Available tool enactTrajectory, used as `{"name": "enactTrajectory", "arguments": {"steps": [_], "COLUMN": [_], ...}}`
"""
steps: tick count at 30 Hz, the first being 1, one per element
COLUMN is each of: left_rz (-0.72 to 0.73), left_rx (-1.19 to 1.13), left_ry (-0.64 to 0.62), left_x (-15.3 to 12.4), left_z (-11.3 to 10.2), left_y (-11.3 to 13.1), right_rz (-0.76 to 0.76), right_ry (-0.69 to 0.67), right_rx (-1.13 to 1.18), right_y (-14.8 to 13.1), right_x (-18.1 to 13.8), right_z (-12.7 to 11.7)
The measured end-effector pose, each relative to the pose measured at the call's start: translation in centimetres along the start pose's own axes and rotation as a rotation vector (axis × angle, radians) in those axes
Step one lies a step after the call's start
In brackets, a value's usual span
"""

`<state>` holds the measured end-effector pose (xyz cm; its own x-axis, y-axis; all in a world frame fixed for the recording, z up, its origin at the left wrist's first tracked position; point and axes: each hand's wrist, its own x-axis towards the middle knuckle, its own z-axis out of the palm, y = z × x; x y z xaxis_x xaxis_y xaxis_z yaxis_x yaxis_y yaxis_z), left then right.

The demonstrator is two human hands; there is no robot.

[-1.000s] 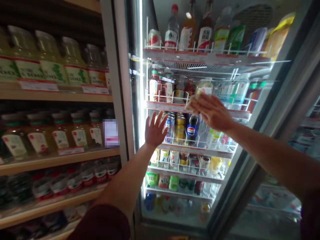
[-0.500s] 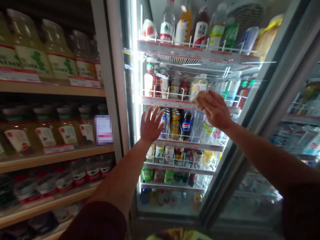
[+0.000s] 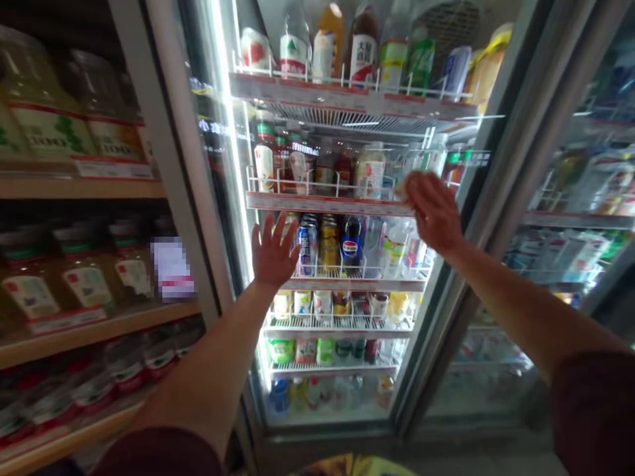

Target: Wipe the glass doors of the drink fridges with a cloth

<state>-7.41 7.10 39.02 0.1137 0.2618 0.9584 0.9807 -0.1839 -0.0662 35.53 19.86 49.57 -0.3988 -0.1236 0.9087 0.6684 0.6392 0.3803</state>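
Note:
My left hand (image 3: 272,254) lies flat on the glass door (image 3: 233,218) of a lit drinks fridge, fingers spread, in front of the can shelf. My right hand (image 3: 435,210) presses a small pale yellowish cloth (image 3: 401,192) against the same glass, higher and to the right, near the door's right frame. Only an edge of the cloth shows past my fingers. Behind the glass, cans and a dark cola bottle (image 3: 351,239) stand on a white wire shelf (image 3: 357,283).
Wooden shelves (image 3: 99,324) with rows of bottles and jars run along the left. The grey fridge door frame (image 3: 476,218) slants on the right, with a second glass-door fridge (image 3: 570,218) beyond it. Something yellow (image 3: 357,466) shows at the bottom edge.
My right hand has slid the cloth to the right across the glass, toward the door frame. My left hand stays flat on the same part of the glass. The view has turned right.

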Motion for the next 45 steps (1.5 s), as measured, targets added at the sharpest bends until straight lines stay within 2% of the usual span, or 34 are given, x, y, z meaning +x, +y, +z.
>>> {"name": "enactTrajectory", "arguments": {"steps": [2,4,6,8,9,10,11,12,15,17,18,19,21,23,24,25,27,29,31,32,35,37,39,42,44,45], "left_rz": [-0.02,-0.029,-0.027,-0.018,-0.009,0.008,0.034,0.062,0.124,0.128,0.127,0.128,0.128,0.123,0.118,0.111,0.101,0.098,0.092,0.088,0.09,0.101,0.088,0.039,0.014,0.003], "left_rx": [-0.016,-0.029,-0.027,-0.013,-0.001,0.017,0.039,0.064,0.129,0.144,0.146,0.146,0.142,0.137,0.134,0.128,0.106,0.077,0.061,0.061,0.074,0.075,0.06,0.013,-0.007,-0.011], "left_ry": [-0.014,-0.026,-0.033,-0.031,-0.02,-0.001,0.028,0.063,0.157,0.168,0.164,0.161,0.162,0.158,0.151,0.145,0.134,0.121,0.102,0.095,0.094,0.095,0.076,0.03,0.014,0.009], "left_x": [0.0,0.0,0.0,0.0,0.0,-0.1,-0.1,-0.1,-0.2,-0.2,-0.2,-0.2,-0.2,-0.3,-0.3,-0.3,-0.4,-0.4,-0.4,-0.4,-0.4,-0.4,-0.4,-0.5,-0.4,-0.4], "left_z": [0.0,-0.1,-0.1,-0.2,-0.2,-0.2,-0.2,-0.1,0.0,0.1,0.1,0.1,0.1,0.1,0.1,0.1,0.2,0.3,0.3,0.2,0.2,0.2,0.2,0.3,0.3,0.2], "left_y": [0.0,-0.1,0.0,0.0,0.0,0.0,0.0,-0.1,-0.1,-0.1,-0.1,-0.1,0.0,-0.1,-0.1,-0.1,-0.3,-0.4,-0.4,-0.4,-0.3,-0.3,-0.3,-0.4,-0.3,-0.3], "right_rz": [0.209,0.268,0.154,-0.093,-0.24,-0.306,-0.32,-0.269,0.068,0.187,0.176,0.123,-0.099,-0.217,-0.195,-0.112,0.12,0.249,0.236,0.18,-0.159,-0.298,-0.233,0.042,0.157,0.159], "right_ry": [0.163,0.183,0.028,-0.248,-0.332,-0.333,-0.303,-0.226,0.103,0.235,0.236,0.191,-0.03,-0.168,-0.172,-0.122,0.016,0.136,0.118,0.057,-0.234,-0.349,-0.308,-0.078,0.032,0.039], "right_rx": [-0.048,-0.022,0.08,0.206,0.259,0.264,0.248,0.206,0.038,-0.012,-0.006,0.021,0.109,0.149,0.141,0.111,0.052,0.02,0.023,0.042,0.161,0.205,0.169,0.045,0.018,0.026], "right_y": [2.1,0.1,-4.5,-8.3,-9.0,-8.8,-7.8,-6.3,-2.2,-2.5,-3.6,-5.1,-7.8,-8.4,-7.7,-6.5,-3.8,-2.7,-4.6,-6.5,-12.0,-12.6,-10.5,-6.2,-5.8,-6.6], "right_x": [1.1,-1.6,-6.7,-11.1,-12.1,-12.2,-11.4,-10.0,-5.5,-5.3,-6.4,-7.9,-10.8,-11.3,-10.2,-8.4,-3.4,0.7,2.1,1.8,-0.3,0.4,3.7,9.7,11.4,11.2], "right_z": [0.0,0.4,0.8,0.9,0.9,0.9,0.8,0.6,0.2,0.3,0.4,0.7,0.9,0.8,0.7,0.6,0.5,0.9,1.7,2.1,2.7,2.5,2.2,2.4,3.1,3.4]}}
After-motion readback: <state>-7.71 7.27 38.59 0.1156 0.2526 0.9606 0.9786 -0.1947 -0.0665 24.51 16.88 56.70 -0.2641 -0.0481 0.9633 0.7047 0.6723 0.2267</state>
